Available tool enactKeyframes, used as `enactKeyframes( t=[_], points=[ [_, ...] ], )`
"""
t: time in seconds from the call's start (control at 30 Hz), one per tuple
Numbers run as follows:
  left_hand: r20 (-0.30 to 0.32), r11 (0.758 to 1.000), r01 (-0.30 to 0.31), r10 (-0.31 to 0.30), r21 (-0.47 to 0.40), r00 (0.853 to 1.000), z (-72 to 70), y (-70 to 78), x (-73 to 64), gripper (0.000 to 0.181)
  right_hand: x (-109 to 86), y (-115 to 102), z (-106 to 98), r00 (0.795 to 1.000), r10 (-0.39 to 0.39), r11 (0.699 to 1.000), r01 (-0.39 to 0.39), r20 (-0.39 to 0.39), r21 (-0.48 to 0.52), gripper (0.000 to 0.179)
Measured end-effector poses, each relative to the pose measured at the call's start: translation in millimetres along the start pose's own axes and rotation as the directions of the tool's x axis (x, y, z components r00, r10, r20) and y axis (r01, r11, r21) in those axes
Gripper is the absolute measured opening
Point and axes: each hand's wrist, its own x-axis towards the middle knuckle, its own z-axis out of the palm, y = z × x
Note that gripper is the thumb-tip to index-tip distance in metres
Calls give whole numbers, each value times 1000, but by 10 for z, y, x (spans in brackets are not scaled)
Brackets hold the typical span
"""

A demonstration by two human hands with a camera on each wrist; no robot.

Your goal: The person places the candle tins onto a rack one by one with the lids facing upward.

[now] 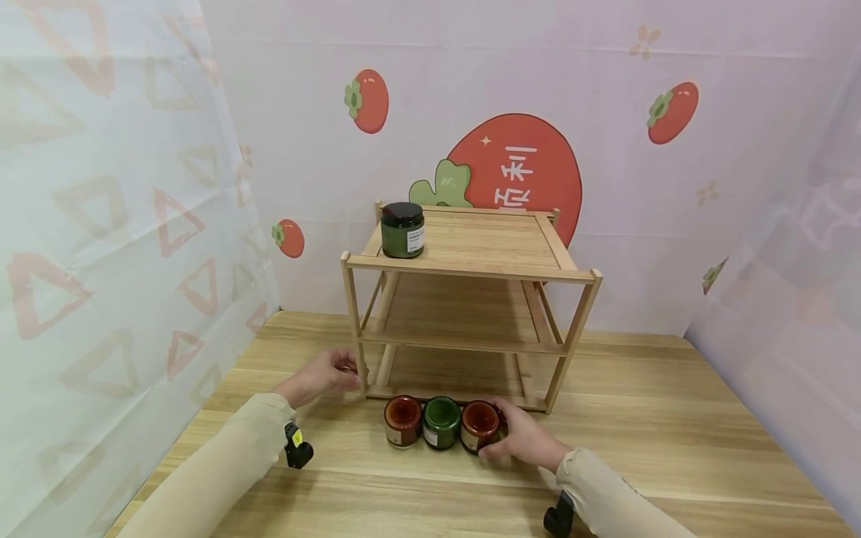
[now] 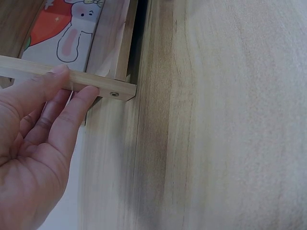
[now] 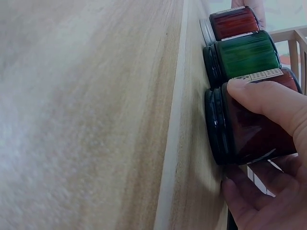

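Observation:
Three glass jars stand upside down in a row before a wooden shelf rack [image 1: 464, 347], lids against the table. The left one is a red-brown jar [image 1: 403, 420], the middle one a green jar [image 1: 442, 423], the right one a dark red jar [image 1: 480, 427]. My right hand [image 1: 528, 436] grips the dark red jar, thumb on its near side and fingers behind. In the right wrist view the thumb lies by the label of this jar [image 3: 259, 124]. My left hand [image 1: 327, 376] pinches the rack's front left post [image 2: 108, 86] near its foot, between thumb and fingers.
A green jar with a black lid [image 1: 402, 230] stands upright on the rack's top shelf, at the left. The rack sits on a wood-grain table [image 1: 646, 418]. A printed cloth [image 1: 296, 112] hangs behind and at both sides.

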Motion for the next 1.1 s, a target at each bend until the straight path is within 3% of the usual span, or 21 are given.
enactKeyframes(
  t=[1.1],
  points=[
    [-19,1000,-5,5,3,1000,21,9,-7,29,16,-18,-4,1000,17,999,-18,-11,-45,79]
  ],
)
